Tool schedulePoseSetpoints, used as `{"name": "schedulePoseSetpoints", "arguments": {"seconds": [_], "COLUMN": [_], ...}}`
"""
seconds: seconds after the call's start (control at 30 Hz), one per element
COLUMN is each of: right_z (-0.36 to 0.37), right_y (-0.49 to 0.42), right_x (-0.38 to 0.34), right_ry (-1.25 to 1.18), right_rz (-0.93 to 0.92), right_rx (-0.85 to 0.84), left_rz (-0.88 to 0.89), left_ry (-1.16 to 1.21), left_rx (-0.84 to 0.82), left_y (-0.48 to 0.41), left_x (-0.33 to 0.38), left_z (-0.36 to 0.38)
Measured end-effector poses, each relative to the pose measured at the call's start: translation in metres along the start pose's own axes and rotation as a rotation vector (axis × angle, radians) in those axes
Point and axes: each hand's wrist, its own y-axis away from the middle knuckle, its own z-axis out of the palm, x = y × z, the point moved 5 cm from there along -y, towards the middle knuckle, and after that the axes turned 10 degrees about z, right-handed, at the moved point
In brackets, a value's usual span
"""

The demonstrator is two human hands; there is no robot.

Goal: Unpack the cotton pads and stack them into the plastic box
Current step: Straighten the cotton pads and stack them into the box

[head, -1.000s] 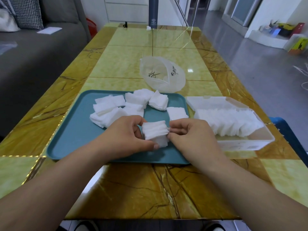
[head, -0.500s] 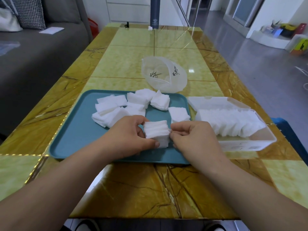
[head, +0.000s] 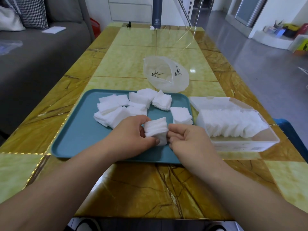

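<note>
Both your left hand [head: 131, 135] and right hand [head: 188, 140] pinch the stack of cotton pads [head: 155, 129] between them over the tray [head: 80, 130], so square its edges before carrying it to the plastic box [head: 246, 144] beside your right hand.

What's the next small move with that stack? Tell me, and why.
Probably carry the stack right to the plastic box and set it against the row there: the left hand and right hand pinch it squared, and the box's near end looks free.
</note>
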Motion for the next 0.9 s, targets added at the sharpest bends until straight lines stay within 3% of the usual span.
{"name": "schedulePoseSetpoints", "arguments": {"seconds": [0.47,0.8,0.9], "right_z": [0.017,-0.011,-0.027], "right_y": [0.005,0.010,0.013], "right_x": [-0.006,-0.026,-0.032], "right_ry": [-0.018,0.103,0.098], "right_rz": [-0.014,-0.191,-0.246], "right_rx": [-0.171,-0.077,-0.071], "left_rz": [0.017,0.180,0.217], "left_ry": [-0.074,0.059,0.115], "left_rx": [0.072,0.147,0.102], "left_y": [-0.001,0.009,0.014], "left_x": [-0.002,0.027,0.037], "left_z": [-0.006,-0.019,-0.017]}}
